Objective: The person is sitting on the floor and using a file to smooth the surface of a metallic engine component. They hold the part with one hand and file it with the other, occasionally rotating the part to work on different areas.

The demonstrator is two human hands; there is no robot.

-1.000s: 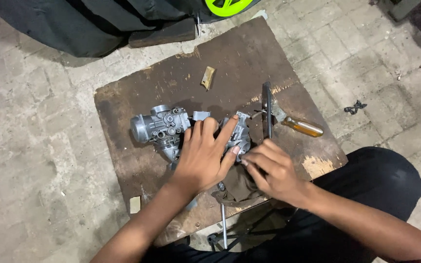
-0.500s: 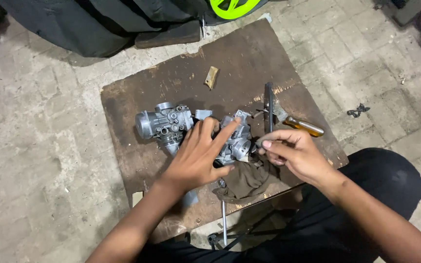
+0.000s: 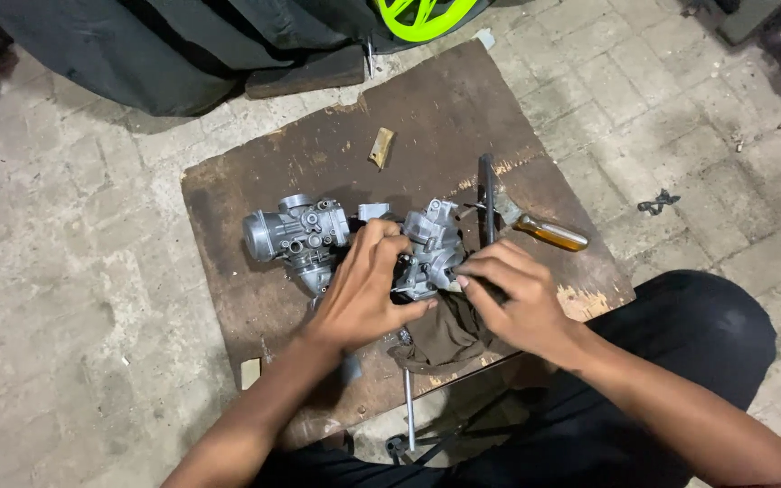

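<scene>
We see the left hand (image 3: 365, 294) curled around a grey metal carburettor body (image 3: 428, 248) from its left side, fingers bent and thumb reaching under it, so that hand is grasping the part. The right hand (image 3: 510, 303) comes in from the other side, its fingertips (image 3: 465, 274) pinched against the part's lower right edge; whether they hold some small piece there we cannot tell (the spot is too small and shadowed). The part sits on a dark brown wooden board (image 3: 255, 298) laid on the paved floor (image 3: 92, 298), just above a crumpled brown rag (image 3: 445, 339) that lies under both hands.

Just left of the held part, and joined to it or touching it, stands a second carburettor body (image 3: 296, 237) with a round open throat facing left. A dark flat file (image 3: 486, 199) lies upright in our view just right of the part, and beside it an amber-handled screwdriver (image 3: 544, 232) points away to the right. Further up the board we note a small tan scrap (image 3: 381, 147). Near the board's lower edge a thin metal rod (image 3: 408, 402) runs down towards the person's black-trousered leg (image 3: 680, 343).
</scene>
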